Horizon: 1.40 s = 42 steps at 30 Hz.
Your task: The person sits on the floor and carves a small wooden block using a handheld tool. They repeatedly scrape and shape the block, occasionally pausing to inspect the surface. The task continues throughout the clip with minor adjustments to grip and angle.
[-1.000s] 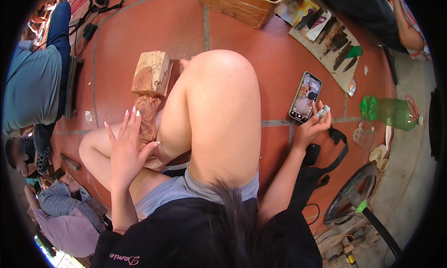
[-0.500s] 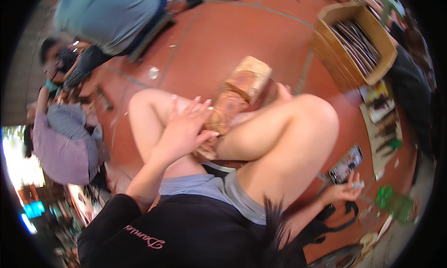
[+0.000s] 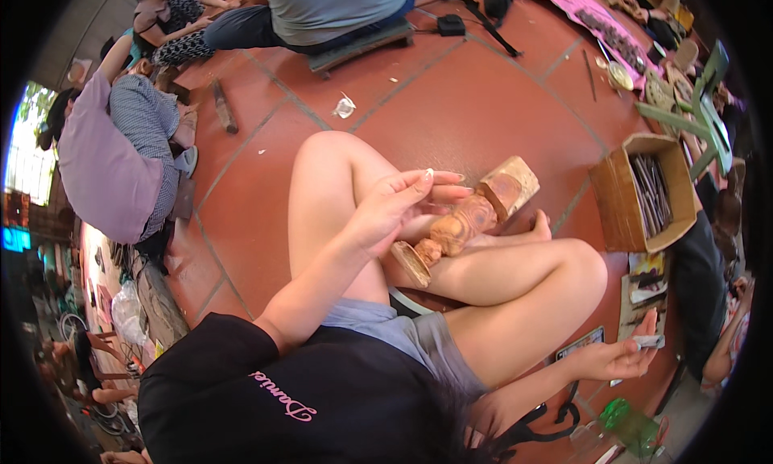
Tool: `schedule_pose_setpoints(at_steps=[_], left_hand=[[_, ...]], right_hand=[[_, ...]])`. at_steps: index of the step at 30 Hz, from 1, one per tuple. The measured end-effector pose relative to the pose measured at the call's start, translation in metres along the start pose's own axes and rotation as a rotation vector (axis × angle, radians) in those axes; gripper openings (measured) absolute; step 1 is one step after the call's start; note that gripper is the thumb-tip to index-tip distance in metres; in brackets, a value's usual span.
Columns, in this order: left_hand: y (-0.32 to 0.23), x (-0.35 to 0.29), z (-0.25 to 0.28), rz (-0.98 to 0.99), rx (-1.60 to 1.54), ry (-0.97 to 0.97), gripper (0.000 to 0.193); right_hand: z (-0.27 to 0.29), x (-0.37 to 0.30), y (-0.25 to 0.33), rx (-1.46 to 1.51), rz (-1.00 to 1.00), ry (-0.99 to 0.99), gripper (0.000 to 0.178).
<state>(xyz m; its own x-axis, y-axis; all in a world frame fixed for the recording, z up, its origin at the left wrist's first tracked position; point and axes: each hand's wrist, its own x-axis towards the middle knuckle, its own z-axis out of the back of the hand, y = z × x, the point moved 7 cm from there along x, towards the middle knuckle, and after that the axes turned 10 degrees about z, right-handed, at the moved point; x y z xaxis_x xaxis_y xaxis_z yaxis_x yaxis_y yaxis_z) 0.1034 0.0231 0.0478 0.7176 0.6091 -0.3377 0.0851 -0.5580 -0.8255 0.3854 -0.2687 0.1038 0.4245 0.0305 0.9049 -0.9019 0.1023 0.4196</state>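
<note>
A carved wooden figure [image 3: 460, 226] with reddish-brown grain lies tilted across my lap and bent legs, a squarish block at its far end and a flat base at its near end. My left hand [image 3: 403, 206] hovers at its left side with loosely spread fingers, the fingertips near the carving; whether they touch it I cannot tell. Out to the right of my thigh, my right hand [image 3: 616, 358] pinches a small grey folded piece [image 3: 649, 342] of sheet material between its fingers. A phone [image 3: 581, 343] lies on the floor by that wrist, partly hidden.
An open cardboard box [image 3: 610, 210] of thin dark rods stands at the right, near a green plastic stool [image 3: 700, 113]. A green bottle [image 3: 628, 425] lies at lower right. Other people sit at the far left, and a wooden strip [image 3: 224, 108] rests on the tiled floor [image 3: 386, 126].
The view has turned, shifting the scene. My left hand has come up off the carving and its fingers have curled a little. My right hand still holds the grey piece out to the side.
</note>
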Motion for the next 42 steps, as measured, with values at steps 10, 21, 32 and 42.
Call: schedule_pose_setpoints(at_steps=[10, 21, 32, 42], left_hand=[[-0.042, -0.044, -0.018, -0.047, -0.353, 0.305, 0.066], [-0.043, -0.056, -0.007, -0.263, -0.147, 0.249, 0.036], [-0.002, -0.033, 0.015, -0.259, 0.002, -0.077, 0.020], [0.029, -0.016, 0.007, -0.598, 0.874, -0.346, 0.052]], right_hand=[[-0.139, 0.007, 0.070, 0.269, -0.209, 0.376, 0.045], [-0.211, -0.094, 0.077, 0.159, -0.164, 0.826, 0.024], [-0.203, -0.110, 0.115, 0.271, 0.024, 0.893, 0.020], [-0.205, -0.129, 0.092, 0.195, -0.086, 1.011, 0.020]])
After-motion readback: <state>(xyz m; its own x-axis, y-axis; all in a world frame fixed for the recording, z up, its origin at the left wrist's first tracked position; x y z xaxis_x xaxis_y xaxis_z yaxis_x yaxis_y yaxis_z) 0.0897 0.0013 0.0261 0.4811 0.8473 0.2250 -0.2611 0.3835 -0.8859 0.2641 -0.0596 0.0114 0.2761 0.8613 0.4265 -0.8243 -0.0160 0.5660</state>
